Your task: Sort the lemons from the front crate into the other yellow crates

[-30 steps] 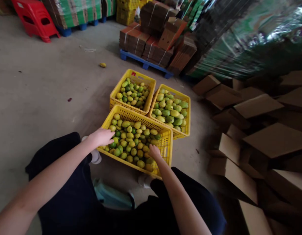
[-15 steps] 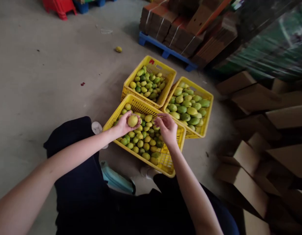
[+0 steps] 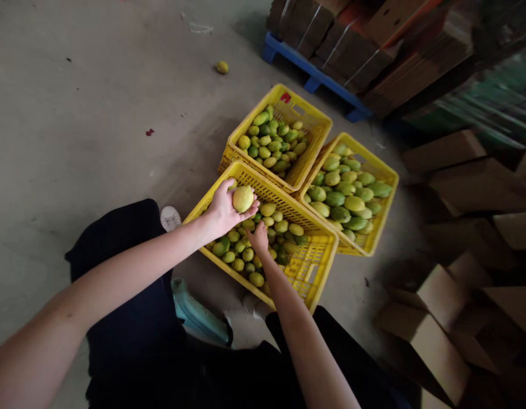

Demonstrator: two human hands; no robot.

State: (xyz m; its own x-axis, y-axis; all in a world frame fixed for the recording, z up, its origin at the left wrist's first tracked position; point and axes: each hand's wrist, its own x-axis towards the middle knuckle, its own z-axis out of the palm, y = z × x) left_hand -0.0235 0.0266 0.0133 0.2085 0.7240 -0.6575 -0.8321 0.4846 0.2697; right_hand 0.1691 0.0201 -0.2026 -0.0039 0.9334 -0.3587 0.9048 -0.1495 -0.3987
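A pale yellow lemon [image 3: 243, 199] rests in the upturned palm of my left hand [image 3: 227, 209], its fingers curled under the fruit. This hand is above the left part of the front yellow crate [image 3: 318, 267]. My right hand [image 3: 259, 240] reaches down among the yellow and green lemons [image 3: 257, 279] in the same crate. Its fingertips are at the fruit and partly hidden, so I cannot tell whether they grip one. Part of the crate's slotted bottom shows at its right end.
Behind stand two more yellow crates, one with smaller lemons [image 3: 265, 152], one with larger yellow-green fruit [image 3: 340, 215]. A loose lemon [image 3: 221, 67] lies on the floor. Bundled cardboard sits on a blue pallet [image 3: 314, 71]. Open cardboard boxes [image 3: 442, 341] are at right.
My right hand has moved down and left, from above the crate into the lemons. My left hand still holds its lemon. The view has shifted, so the crates appear further right.
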